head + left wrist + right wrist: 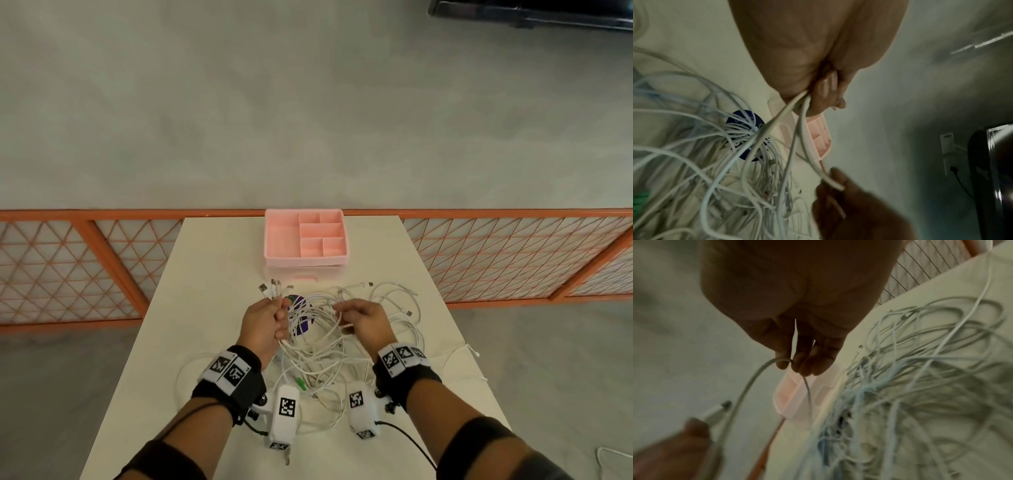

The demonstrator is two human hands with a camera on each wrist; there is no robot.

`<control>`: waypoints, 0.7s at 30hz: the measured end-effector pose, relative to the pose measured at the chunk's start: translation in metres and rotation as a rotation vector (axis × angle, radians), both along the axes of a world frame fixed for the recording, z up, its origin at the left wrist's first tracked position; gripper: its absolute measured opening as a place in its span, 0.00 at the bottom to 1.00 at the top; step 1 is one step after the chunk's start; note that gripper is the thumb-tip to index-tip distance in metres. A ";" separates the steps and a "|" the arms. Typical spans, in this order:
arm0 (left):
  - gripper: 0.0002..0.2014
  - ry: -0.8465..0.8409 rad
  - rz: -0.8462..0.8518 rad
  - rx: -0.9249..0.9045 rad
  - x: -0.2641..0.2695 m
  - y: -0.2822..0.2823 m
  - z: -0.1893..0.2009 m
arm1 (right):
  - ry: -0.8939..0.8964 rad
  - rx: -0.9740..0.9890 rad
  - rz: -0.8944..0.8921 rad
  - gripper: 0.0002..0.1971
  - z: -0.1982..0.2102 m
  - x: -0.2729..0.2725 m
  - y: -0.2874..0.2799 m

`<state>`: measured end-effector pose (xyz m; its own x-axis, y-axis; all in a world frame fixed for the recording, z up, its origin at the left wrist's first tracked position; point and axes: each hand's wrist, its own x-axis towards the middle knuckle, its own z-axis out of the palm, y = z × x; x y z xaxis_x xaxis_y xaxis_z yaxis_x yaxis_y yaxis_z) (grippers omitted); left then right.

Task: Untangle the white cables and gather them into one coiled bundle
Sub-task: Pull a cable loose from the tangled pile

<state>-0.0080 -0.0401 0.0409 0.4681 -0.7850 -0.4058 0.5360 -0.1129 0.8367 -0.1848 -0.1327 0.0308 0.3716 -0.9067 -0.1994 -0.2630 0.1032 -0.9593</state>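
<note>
A tangle of white cables point(318, 339) lies in the middle of the white table point(212, 260), spreading right and toward me. My left hand point(270, 317) grips several cable ends; their plugs point(272, 287) fan out above the fist. In the left wrist view the held cables point(797, 105) run from the curled fingers down into the tangle point(725, 162). My right hand point(356, 318) hovers over the tangle and pinches one cable. The right wrist view shows that cable point(760, 369) looped between thumb and fingertips point(789, 363), with the tangle point(910, 386) at the right.
A pink compartment tray point(305, 238) stands on a pink drawer box at the table's far edge. A round purple sticker point(301, 322) lies under the cables. A small green piece point(300, 383) sits in the near tangle. An orange lattice railing point(513, 253) runs behind the table.
</note>
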 end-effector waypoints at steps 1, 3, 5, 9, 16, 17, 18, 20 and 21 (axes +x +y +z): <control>0.13 0.007 -0.007 0.010 -0.002 -0.001 -0.001 | -0.080 0.017 -0.042 0.08 0.009 0.005 0.001; 0.13 -0.010 -0.012 0.023 -0.006 -0.002 -0.002 | -0.177 -0.005 -0.067 0.03 0.024 0.017 0.004; 0.15 -0.035 0.000 0.020 -0.010 -0.003 -0.002 | -0.310 0.022 -0.072 0.05 0.033 0.027 0.009; 0.11 -0.014 0.080 0.000 -0.009 -0.006 -0.005 | -0.460 0.147 0.012 0.08 0.030 0.039 0.024; 0.14 -0.145 0.074 -0.007 0.005 -0.003 -0.005 | -0.319 0.206 0.167 0.02 0.009 0.036 0.041; 0.16 -0.187 0.050 -0.003 0.004 -0.001 -0.003 | -0.310 0.236 0.164 0.05 0.007 0.034 0.039; 0.17 -0.229 0.006 -0.001 0.002 0.001 -0.002 | -0.286 0.282 0.140 0.09 0.006 0.034 0.037; 0.20 -0.305 -0.124 -0.006 -0.005 0.006 -0.002 | -0.175 0.349 0.072 0.19 0.007 0.037 0.029; 0.21 -0.350 -0.198 -0.009 -0.009 0.009 -0.001 | -0.110 0.360 0.061 0.22 0.008 0.039 0.025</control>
